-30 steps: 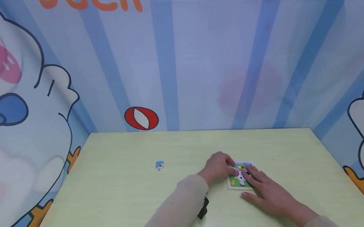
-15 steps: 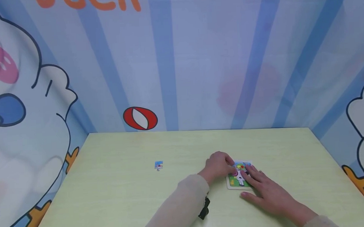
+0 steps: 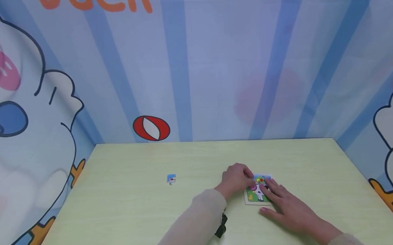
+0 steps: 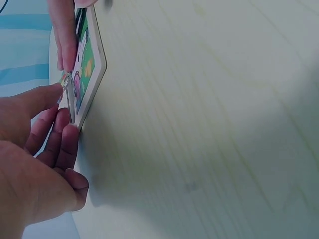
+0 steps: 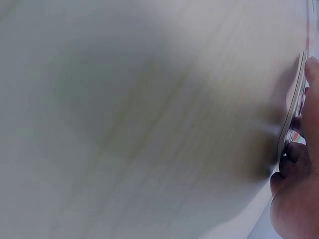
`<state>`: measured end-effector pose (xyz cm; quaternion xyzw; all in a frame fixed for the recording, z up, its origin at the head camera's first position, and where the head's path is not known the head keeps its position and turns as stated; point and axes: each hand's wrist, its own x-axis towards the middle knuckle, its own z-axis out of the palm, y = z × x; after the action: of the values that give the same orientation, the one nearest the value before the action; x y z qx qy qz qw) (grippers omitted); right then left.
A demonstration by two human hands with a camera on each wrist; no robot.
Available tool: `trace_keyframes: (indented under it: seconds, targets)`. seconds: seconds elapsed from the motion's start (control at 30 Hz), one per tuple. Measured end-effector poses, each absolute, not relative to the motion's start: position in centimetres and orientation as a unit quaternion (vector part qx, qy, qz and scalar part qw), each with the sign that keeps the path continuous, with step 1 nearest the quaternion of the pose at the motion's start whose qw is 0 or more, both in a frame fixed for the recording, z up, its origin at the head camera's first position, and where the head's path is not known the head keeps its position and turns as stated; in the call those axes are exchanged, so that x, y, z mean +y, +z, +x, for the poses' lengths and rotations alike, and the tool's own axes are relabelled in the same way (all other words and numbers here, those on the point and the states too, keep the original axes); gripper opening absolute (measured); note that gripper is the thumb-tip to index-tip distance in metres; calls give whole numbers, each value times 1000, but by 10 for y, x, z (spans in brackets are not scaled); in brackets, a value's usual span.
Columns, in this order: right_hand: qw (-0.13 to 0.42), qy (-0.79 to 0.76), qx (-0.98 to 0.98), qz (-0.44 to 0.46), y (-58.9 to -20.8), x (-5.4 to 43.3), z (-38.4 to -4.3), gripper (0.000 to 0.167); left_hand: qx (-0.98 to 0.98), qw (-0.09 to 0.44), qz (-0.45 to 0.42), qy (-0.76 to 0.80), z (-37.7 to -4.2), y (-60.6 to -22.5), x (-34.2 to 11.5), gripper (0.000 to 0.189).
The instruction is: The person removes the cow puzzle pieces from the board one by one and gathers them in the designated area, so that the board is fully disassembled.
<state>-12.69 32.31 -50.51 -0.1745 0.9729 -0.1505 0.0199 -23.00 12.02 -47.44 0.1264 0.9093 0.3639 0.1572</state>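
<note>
A small square jigsaw puzzle with a cow picture and pale frame lies on the table, right of centre in the head view. At its left edge my left hand pinches a thin puzzle piece, tilted on edge over the frame in the left wrist view. My right hand rests on the puzzle's right side with fingers extended, covering part of the picture. In the right wrist view, its fingers lie along the puzzle's edge. The face of the pinched piece is mostly hidden.
A loose blue-and-white puzzle piece lies apart on the pale wooden table, left of the puzzle. Behind the table hangs a blue striped cartoon backdrop. A black strap shows below the left sleeve.
The left hand's fingertips shift slightly at the puzzle's left edge, showing more of the cow's head. The right hand stays in place on the puzzle.
</note>
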Motion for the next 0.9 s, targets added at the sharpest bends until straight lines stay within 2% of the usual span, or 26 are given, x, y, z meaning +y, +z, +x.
trace_keyframes:
  seconds: [0.4,0.6,0.9]
  targets:
    - [18,-153,973,-174,-505,323,-126,80,884,154,124,424,-236,-477,123,12]
    - [23,-152,973,-175,-504,324,-127,81,892,159,127,404,-239,-474,124,15]
    - [27,-152,972,-175,-502,323,-126,82,903,153,141,377,-241,-474,126,8]
